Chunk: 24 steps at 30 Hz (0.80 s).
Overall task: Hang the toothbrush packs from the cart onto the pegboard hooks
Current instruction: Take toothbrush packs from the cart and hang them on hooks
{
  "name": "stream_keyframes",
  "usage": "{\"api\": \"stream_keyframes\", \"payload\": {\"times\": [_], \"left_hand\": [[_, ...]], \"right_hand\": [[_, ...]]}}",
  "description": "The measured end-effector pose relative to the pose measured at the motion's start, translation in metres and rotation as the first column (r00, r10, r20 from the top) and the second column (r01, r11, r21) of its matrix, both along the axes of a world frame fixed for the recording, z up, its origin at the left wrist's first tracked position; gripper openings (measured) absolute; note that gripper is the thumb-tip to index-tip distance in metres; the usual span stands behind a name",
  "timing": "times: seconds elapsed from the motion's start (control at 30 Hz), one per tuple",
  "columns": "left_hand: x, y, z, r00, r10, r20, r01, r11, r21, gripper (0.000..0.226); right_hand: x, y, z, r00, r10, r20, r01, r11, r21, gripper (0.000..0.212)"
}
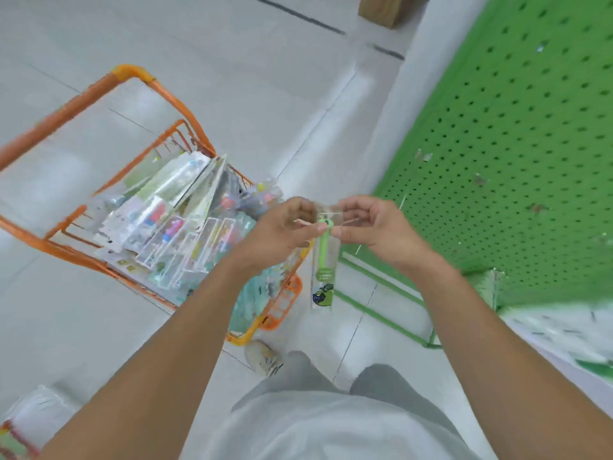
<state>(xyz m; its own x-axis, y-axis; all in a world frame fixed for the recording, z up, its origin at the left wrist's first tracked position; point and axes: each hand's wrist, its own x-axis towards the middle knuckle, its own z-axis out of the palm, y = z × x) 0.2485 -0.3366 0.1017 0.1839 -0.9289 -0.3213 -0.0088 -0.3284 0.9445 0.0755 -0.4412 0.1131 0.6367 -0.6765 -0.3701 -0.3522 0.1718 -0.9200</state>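
A clear pack with a green toothbrush (324,260) hangs upright between my hands, just right of the cart. My left hand (282,227) pinches its top left corner. My right hand (368,227) pinches its top right edge. The orange wire cart (66,104) stands on the floor at the left, piled with several toothbrush packs (172,224) in clear wrapping. The green pegboard (517,134) rises on the right; no hooks are clearly visible on it.
A green shelf frame (384,310) runs along the floor below the pegboard. A cardboard box (384,8) sits at the top by the wall. My shoe (263,358) rests next to the cart's near corner on the grey tiled floor.
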Motion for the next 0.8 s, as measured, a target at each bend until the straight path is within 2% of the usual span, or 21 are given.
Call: {"api": "stream_keyframes", "payload": {"times": [0.3,0.43,0.53,0.63,0.8], "left_hand": [[-0.267,-0.037,-0.051,0.982,-0.187,0.022,0.184,0.976,0.117,0.030],[-0.372,-0.048,-0.077,0.960,-0.280,-0.004,0.275,0.939,0.208,0.027],[-0.424,-0.057,-0.100,0.946,-0.323,-0.006,0.314,0.915,0.254,0.023],[-0.458,-0.068,-0.131,0.930,-0.369,0.013,0.349,0.891,0.289,0.024],[-0.480,-0.079,-0.189,0.934,-0.349,0.078,0.302,0.887,0.349,0.028]], "right_hand": [[-0.282,0.006,-0.063,0.978,-0.189,-0.084,0.194,0.979,0.064,0.043],[-0.385,0.012,-0.083,0.943,-0.299,-0.146,0.321,0.934,0.156,0.021],[-0.432,0.011,-0.101,0.886,-0.424,-0.188,0.459,0.859,0.225,0.019],[-0.462,0.006,-0.133,0.831,-0.502,-0.241,0.549,0.809,0.210,0.013],[-0.475,-0.009,-0.196,0.800,-0.528,-0.284,0.589,0.782,0.205,0.012]]}}
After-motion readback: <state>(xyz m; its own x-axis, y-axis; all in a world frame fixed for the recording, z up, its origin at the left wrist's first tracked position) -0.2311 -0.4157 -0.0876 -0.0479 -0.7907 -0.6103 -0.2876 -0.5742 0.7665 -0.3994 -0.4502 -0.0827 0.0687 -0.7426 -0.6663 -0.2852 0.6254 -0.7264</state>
